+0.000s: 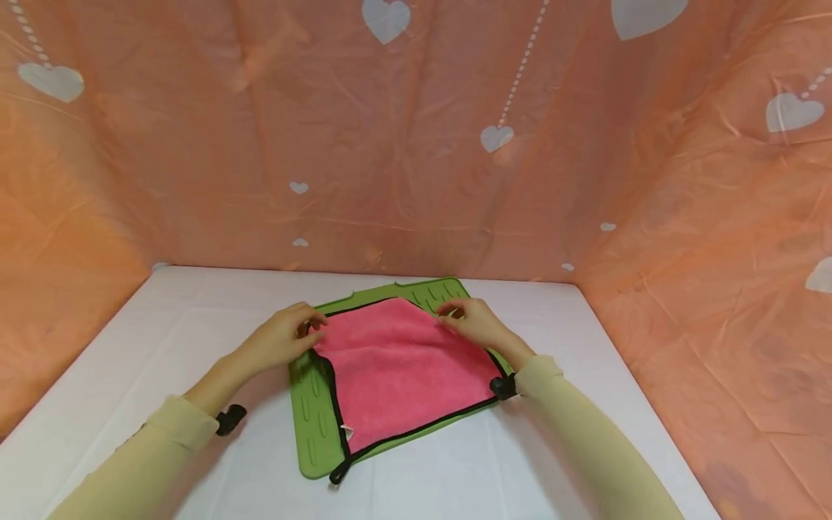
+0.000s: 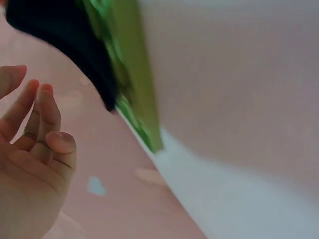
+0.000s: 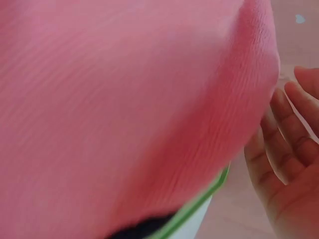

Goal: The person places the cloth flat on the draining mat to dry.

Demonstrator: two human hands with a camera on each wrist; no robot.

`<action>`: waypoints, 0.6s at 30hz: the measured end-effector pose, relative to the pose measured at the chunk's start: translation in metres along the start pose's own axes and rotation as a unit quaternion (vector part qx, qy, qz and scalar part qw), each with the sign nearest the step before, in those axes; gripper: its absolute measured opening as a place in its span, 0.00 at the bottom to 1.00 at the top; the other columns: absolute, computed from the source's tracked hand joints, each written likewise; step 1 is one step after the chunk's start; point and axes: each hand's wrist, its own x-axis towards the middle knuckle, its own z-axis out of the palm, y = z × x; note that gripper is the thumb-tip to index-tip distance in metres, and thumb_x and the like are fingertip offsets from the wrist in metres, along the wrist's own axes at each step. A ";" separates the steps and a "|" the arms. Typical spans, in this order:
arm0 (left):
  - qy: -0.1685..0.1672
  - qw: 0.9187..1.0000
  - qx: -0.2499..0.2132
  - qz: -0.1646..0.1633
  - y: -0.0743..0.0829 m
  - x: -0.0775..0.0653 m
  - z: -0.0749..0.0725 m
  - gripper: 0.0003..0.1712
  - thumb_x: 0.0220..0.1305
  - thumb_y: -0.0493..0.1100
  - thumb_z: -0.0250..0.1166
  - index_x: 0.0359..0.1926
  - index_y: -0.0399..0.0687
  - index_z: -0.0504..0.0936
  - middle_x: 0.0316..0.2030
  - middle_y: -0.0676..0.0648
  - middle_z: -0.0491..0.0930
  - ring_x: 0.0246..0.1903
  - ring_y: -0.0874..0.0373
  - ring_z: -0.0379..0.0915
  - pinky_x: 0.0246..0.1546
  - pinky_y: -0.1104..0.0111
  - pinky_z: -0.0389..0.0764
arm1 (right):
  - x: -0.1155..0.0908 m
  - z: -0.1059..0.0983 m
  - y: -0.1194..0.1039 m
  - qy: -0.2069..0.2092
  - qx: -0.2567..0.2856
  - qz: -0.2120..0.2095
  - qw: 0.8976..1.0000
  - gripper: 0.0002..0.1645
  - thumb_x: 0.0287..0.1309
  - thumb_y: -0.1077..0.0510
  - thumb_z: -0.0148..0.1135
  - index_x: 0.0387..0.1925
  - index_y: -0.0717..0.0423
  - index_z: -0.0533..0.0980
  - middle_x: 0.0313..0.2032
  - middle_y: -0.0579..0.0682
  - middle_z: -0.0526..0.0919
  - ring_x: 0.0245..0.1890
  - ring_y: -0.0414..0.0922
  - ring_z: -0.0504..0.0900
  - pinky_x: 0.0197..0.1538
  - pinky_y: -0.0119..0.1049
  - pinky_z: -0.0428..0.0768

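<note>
A pink cloth (image 1: 403, 368) with black edging lies over a green ridged mat (image 1: 312, 426), covering much of it. A black loop (image 1: 339, 473) sticks out from the cloth's near left corner. At the cloth's far left corner is my left hand (image 1: 286, 336), its fingers loosely bent. The left wrist view shows a gap between that thumb and the fingertips (image 2: 46, 87), with no cloth between them. My right hand (image 1: 477, 325) hovers at the cloth's far right edge. Its relaxed fingers (image 3: 286, 134) appear beside the cloth in the right wrist view, holding nothing visible.
The mat lies at a slant on a white table (image 1: 195, 303). Orange curtains (image 1: 416, 180) with pale hearts hang behind the table and on both sides. Small black devices (image 1: 230, 419) sit at both wrists.
</note>
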 end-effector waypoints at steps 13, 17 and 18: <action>-0.060 0.997 0.028 -0.041 -0.041 0.018 0.000 0.14 0.67 0.38 0.70 0.48 0.32 0.82 0.36 0.43 0.84 0.38 0.47 0.82 0.43 0.50 0.82 | 0.022 0.022 -0.005 -0.002 -0.011 -0.012 1.000 0.11 0.67 0.58 0.69 0.49 0.55 0.87 0.42 0.50 0.89 0.40 0.44 0.86 0.48 0.40 0.83; -0.065 0.997 0.020 -0.030 -0.043 0.018 0.002 0.14 0.65 0.37 0.71 0.48 0.32 0.82 0.34 0.44 0.84 0.37 0.49 0.81 0.42 0.51 0.82 | 0.011 0.023 -0.020 -0.013 -0.021 -0.055 0.998 0.11 0.67 0.60 0.69 0.49 0.55 0.87 0.41 0.49 0.88 0.40 0.44 0.85 0.48 0.38 0.83; -0.064 0.997 0.018 -0.030 -0.044 0.017 0.002 0.14 0.65 0.36 0.71 0.48 0.32 0.82 0.34 0.44 0.84 0.37 0.49 0.81 0.42 0.51 0.82 | 0.007 0.023 -0.024 -0.016 -0.026 -0.072 0.997 0.11 0.67 0.61 0.69 0.49 0.56 0.87 0.41 0.49 0.88 0.40 0.43 0.85 0.47 0.37 0.83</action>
